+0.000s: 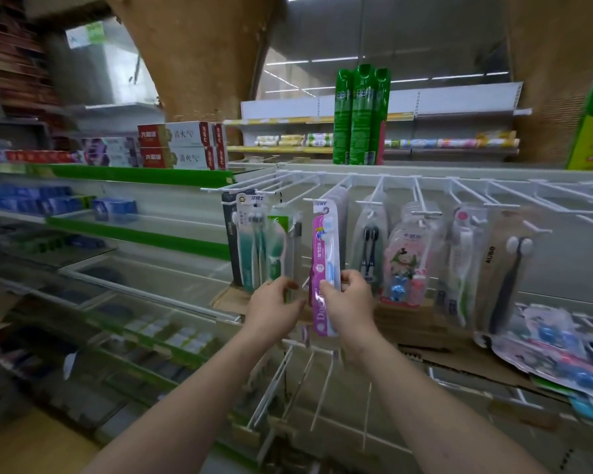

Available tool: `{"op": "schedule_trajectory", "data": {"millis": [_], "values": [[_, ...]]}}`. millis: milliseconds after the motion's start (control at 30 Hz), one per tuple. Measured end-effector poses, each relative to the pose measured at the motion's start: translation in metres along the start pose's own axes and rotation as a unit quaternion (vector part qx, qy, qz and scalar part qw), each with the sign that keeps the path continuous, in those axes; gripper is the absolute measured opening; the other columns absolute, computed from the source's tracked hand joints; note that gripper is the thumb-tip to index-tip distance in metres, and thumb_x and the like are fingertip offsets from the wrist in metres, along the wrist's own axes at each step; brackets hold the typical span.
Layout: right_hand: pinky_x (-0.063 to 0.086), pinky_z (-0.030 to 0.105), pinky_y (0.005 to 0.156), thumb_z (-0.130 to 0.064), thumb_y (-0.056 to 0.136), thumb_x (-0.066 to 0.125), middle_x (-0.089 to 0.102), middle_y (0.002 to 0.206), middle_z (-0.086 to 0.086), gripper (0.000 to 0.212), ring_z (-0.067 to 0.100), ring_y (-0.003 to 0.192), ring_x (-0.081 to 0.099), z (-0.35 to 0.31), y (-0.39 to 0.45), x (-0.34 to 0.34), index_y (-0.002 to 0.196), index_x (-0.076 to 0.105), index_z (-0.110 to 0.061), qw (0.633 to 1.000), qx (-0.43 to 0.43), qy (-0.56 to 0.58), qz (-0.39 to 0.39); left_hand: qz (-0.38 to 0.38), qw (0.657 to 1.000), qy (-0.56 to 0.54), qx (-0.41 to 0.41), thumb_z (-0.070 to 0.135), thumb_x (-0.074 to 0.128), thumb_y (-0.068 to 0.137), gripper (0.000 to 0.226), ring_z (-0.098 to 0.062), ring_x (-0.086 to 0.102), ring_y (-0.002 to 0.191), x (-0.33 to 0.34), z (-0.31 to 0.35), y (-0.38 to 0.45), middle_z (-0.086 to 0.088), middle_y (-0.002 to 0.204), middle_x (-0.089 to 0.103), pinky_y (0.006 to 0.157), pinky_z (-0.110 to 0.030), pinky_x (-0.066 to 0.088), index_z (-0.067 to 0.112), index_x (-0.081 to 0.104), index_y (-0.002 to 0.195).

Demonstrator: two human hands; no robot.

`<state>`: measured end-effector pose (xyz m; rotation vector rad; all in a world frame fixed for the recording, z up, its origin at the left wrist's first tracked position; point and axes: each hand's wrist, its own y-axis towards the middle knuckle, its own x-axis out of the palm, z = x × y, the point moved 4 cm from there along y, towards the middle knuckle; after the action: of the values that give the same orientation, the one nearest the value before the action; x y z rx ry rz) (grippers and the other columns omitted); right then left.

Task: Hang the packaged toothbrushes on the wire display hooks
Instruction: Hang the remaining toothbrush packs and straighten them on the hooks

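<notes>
Head cam, wide-angle, faces fwd/down at wire hooks [377, 193], close range; single view.

body: two bare forearms, no sleeves in view | left hand [276, 304]: bare, no glove, ring or watch, nails short | right hand [348, 301]: bare, no glove, ring or watch | wrists: no bands | other clothing: not visible

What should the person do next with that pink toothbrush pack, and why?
Probably let go and reach for another pack. The pink toothbrush pack already seems to hang from a wire hook by its top, while the right hand pinches its lower half and the left hand touches the green pack beside it. More loose packs lie at the right.
</notes>
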<state>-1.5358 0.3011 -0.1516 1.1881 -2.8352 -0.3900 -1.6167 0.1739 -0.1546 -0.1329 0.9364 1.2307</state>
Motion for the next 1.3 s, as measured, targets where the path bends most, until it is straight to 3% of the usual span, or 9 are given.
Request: {"op": "schedule_trajectory", "data": {"millis": [133,267,400,500,633,833,967,1167,1300], "values": [[0.062,0.045,0.079,-0.025,0.095,0.066,0.068,0.095,-0.001,0.017,0.018,0.085,0.069,0.012,0.016,0.006,0.090,0.052,-0.033,1.000,0.015,-0.024,0.011,0.006,1.000,-0.030,-0.007,0.030,0.071,0.093,0.032,-0.007,0.058,0.095,0.005,-0.003,0.010,0.005,0.116,0.066,0.075,-0.018,0.044,0.020,0.066,0.123],[0.061,0.046,0.080,-0.025,0.095,0.065,0.066,0.093,-0.004,0.011,0.018,0.086,0.066,0.020,0.032,0.015,0.091,0.056,-0.030,0.997,0.005,-0.067,0.022,0.014,0.998,-0.056,-0.020,0.026,0.072,0.093,0.027,-0.007,0.058,0.093,0.009,-0.009,0.020,0.010,0.102,0.063,0.079,-0.018,0.044,0.019,0.068,0.119],[0.060,0.047,0.081,-0.027,0.093,0.066,0.064,0.087,-0.007,0.012,0.019,0.085,0.066,0.025,0.050,0.026,0.089,0.055,-0.030,0.993,0.024,-0.097,0.056,0.000,0.998,-0.060,-0.026,0.025,0.073,0.093,0.012,-0.006,0.063,0.088,0.013,-0.016,0.031,0.014,0.089,0.066,0.078,-0.018,0.046,0.024,0.071,0.105],[0.058,0.049,0.088,-0.027,0.095,0.065,0.065,0.098,-0.004,0.010,0.021,0.094,0.064,0.026,0.063,0.030,0.097,0.055,-0.028,0.992,0.032,-0.104,0.065,-0.005,0.996,-0.083,-0.026,0.024,0.074,0.092,0.010,-0.005,0.065,0.084,0.016,-0.022,0.039,0.018,0.082,0.067,0.075,-0.018,0.049,0.031,0.068,0.091],[0.058,0.048,0.091,-0.032,0.097,0.063,0.068,0.114,0.002,0.024,0.024,0.105,0.066,0.035,0.067,0.029,0.119,0.063,-0.022,0.994,0.052,-0.078,0.063,-0.006,0.996,-0.088,-0.034,0.026,0.075,0.091,0.011,-0.004,0.066,0.086,0.018,-0.028,0.045,0.018,0.083,0.069,0.080,-0.023,0.053,0.035,0.068,0.088],[0.050,0.033,0.076,-0.043,0.094,0.065,0.069,0.104,-0.001,0.030,0.021,0.092,0.065,0.042,0.050,0.027,0.115,0.065,-0.021,0.981,0.110,-0.129,0.091,-0.035,0.994,-0.100,-0.019,0.025,0.073,0.092,0.013,-0.001,0.064,0.086,0.020,-0.030,0.042,0.020,0.084,0.067,0.077,-0.017,0.047,0.036,0.068,0.088],[0.046,0.030,0.081,-0.037,0.093,0.069,0.065,0.107,-0.008,0.032,0.020,0.097,0.062,0.042,0.027,0.022,0.120,0.063,-0.022,0.978,0.115,-0.145,0.097,-0.049,0.995,-0.088,-0.005,0.028,0.072,0.092,0.005,-0.001,0.065,0.085,0.016,-0.028,0.032,0.018,0.086,0.069,0.082,-0.022,0.051,0.033,0.072,0.094],[0.047,0.032,0.094,-0.040,0.089,0.072,0.066,0.128,0.002,0.048,0.025,0.117,0.061,0.034,-0.011,0.014,0.132,0.059,-0.021,0.969,0.104,-0.195,0.108,-0.064,0.994,-0.084,0.021,0.031,0.071,0.091,0.009,-0.006,0.066,0.085,0.002,-0.024,0.015,0.019,0.082,0.066,0.082,-0.028,0.054,0.036,0.067,0.086],[0.048,0.036,0.101,-0.040,0.088,0.072,0.066,0.130,0.000,0.048,0.022,0.119,0.061,0.031,-0.033,0.007,0.132,0.061,-0.023,0.966,0.096,-0.212,0.108,-0.079,0.993,-0.074,0.041,0.033,0.070,0.091,0.004,-0.011,0.068,0.090,0.001,-0.022,-0.002,0.015,0.086,0.069,0.085,-0.031,0.056,0.035,0.067,0.089]]}}
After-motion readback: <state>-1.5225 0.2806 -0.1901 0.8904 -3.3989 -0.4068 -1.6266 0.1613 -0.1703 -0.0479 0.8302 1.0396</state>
